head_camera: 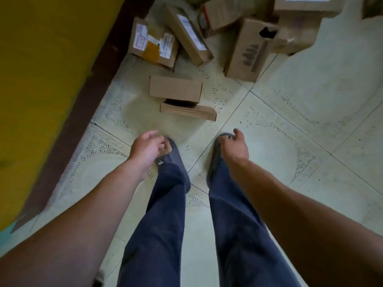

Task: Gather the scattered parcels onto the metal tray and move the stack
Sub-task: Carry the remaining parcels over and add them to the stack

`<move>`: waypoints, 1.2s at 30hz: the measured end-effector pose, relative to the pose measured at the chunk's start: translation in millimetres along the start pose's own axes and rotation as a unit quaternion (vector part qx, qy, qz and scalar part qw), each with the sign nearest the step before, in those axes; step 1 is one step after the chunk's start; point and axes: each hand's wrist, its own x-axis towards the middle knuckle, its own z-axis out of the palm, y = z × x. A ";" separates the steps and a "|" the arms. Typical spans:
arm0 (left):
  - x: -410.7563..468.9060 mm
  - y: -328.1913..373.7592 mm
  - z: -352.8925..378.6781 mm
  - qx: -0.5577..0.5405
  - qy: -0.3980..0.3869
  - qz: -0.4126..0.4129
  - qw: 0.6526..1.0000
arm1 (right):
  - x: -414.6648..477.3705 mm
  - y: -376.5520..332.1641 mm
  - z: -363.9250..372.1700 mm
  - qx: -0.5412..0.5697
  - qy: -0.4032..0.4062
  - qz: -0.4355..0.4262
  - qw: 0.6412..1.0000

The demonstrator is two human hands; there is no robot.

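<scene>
Arms: both bare forearms come in from 7 and 5 o'clock twd frame centre, either side of legs (163, 224) in dark blue trousers.
Feet: grey slippers (173, 156), toes pointing to 12 o'clock, on pale green tile floor (290, 121).
L hand (147, 148): hangs in front of L toe in the pic. Fingers loosely curled, relaxed. Nothing in it, touches no parcel.
R hand (235, 147): hangs in front of R toe. Fingers droop, lightly bent, thumb up. Empty too, touches nothing.
Near parcels: plain box (175, 88) w/ flat box (188, 110) touching its near side, at 12 o'clock from feet. Near, but apart from both hands.
Far parcels: labelled box (153, 44) at 11 o'clock by wall. Long box (188, 34) leans just beside it. Big box (246, 50) w/ hand-hole at 1 o'clock. More boxes (306, 7) heaped behind, 12–2 o'clock, cut by top edge.
Tray: not in view, can't say where it is.
Wall: yellow wall (41, 79) w/ brown skirting (83, 100) fills 8–11 o'clock.
Progress: looks like the very start. Every parcel seen lies loose on floor, none on a tray, none in hand.
Left to do: prob. all of it, i.e. pick up parcels, load on tray, carry the stack.
Next (guess): bend for plain + flat pair first, being closest. Both hands are free for a two-hand lift.
</scene>
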 end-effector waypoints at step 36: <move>-46.2 18.6 11.4 -0.122 0.093 -0.008 0.988 | -39.6 12.5 -45.2 0.251 0.011 0.034 0.967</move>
